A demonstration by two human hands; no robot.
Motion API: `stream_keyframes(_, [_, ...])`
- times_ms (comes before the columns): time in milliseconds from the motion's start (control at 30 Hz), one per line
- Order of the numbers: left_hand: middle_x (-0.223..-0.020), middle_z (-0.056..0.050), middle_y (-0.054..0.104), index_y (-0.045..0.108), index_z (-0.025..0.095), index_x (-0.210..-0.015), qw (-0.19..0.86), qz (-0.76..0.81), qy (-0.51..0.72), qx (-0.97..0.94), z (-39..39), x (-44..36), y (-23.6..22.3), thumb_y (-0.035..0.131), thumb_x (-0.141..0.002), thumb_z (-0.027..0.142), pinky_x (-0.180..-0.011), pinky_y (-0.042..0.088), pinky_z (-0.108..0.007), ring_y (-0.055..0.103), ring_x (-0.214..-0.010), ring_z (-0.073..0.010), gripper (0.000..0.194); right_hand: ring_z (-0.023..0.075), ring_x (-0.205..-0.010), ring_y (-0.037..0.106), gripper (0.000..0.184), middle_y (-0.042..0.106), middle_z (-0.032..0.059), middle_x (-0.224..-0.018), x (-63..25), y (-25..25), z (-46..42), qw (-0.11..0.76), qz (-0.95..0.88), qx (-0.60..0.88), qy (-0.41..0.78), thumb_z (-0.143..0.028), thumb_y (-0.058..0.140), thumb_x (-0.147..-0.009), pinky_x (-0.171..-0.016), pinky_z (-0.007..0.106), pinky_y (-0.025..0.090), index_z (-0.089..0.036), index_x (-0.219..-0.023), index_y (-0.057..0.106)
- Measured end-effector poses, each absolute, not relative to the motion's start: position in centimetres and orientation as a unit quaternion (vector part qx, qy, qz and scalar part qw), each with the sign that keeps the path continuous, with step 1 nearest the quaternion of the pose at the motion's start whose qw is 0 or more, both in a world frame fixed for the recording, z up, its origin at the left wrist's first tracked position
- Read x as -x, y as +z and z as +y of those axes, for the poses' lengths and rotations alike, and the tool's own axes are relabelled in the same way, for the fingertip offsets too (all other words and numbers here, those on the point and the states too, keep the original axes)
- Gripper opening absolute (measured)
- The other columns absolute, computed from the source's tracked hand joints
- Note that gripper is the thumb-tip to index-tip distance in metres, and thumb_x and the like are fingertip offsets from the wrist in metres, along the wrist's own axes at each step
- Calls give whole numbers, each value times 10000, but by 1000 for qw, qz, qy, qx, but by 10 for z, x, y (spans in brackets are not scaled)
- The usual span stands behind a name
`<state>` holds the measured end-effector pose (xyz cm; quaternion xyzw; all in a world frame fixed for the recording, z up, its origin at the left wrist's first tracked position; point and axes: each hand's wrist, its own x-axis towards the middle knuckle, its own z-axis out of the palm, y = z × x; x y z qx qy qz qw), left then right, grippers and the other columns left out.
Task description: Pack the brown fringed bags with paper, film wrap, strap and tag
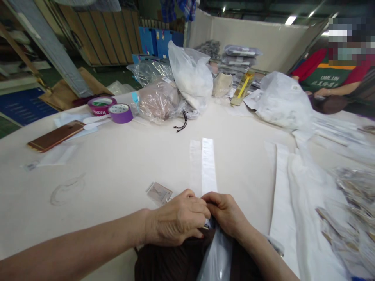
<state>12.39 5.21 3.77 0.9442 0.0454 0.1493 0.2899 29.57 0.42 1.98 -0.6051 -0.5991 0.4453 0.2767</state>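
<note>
With the two hands as the middle of our clock, we see a shiny brown phone (55, 136) at ten o'clock, lying flat on the white table (117, 156). Next, between ten and eleven, we see a pink tape roll (95, 110) and a purple tape roll (125, 116) just beside it. Close in at ten o'clock lies a small tag (159, 193), near the left hand. Far off at eleven we see a brown bundle (159, 99) in clear wrap.

The left hand (178, 218) has its fingers curled in, with hardly any gap. The dark brown cloth (172, 263) is at six o'clock, bunched right below both hands. A tall white bag (191, 74) stands near twelve. A bright white strip (208, 164) points from the hands to twelve, and a clear plastic piece (216, 257) hangs down to six over the cloth. The right hand (230, 214) has its thumb and first finger almost together. The fingertips hide one another, so we cannot tell for sure what each hand has hold of.

Farther right, a big white bag (284, 99) sits at one o'clock. Long white bands (283, 226) lie at three. Another person (328, 80) sits between one and two. Past the bands, at three, we see small clear packs (348, 230) in a heap.
</note>
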Motion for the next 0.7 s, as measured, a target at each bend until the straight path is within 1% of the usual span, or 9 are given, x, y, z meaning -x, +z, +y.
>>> stream_keyframes(100, [-849,4,641,486,141,-661,305,51,111,-944,56,-130,41,667,-741,155,-794,298,-290,573,-818,-122,199,148,-651,598,269,678,19,-685,-294,20,3,272,-611,612,421,-138,443,-678,-626,236,433,-173,-753,700])
stream_keyframes(233, [-708,48,610,521,152,-698,326,83,106,-936,61,-133,44,662,-725,136,-792,277,-282,548,-718,-96,145,135,-609,585,249,665,9,-656,-296,21,0,295,-608,613,410,-153,456,-695,-588,222,430,-178,-759,694])
stream_keyframes(433, [-633,79,567,524,156,-647,354,128,67,-924,63,-133,56,622,-730,135,-799,275,-267,463,-601,-73,129,127,-610,584,213,667,0,-670,-296,22,-2,323,-621,601,386,-182,471,-733,-601,219,433,-193,-757,682])
stream_keyframes(500, [-589,81,521,509,148,-611,328,141,43,-933,62,-135,58,644,-722,146,-784,281,-263,419,-569,-72,174,133,-629,594,217,672,6,-683,-295,22,-1,315,-631,599,379,-173,466,-734,-613,224,433,-192,-765,681])
stream_keyframes(633, [-502,92,371,453,137,-542,288,164,-13,-943,61,-141,57,682,-701,166,-751,292,-257,301,-495,-65,281,149,-665,611,238,684,27,-715,-295,23,-1,289,-641,602,379,-164,454,-744,-625,232,434,-188,-783,687])
stream_keyframes(700, [-500,88,363,453,142,-549,294,181,-22,-938,62,-142,55,681,-706,187,-742,302,-251,303,-502,-73,280,150,-670,612,239,687,29,-726,-295,24,-1,283,-645,597,385,-168,454,-752,-624,230,434,-187,-793,688])
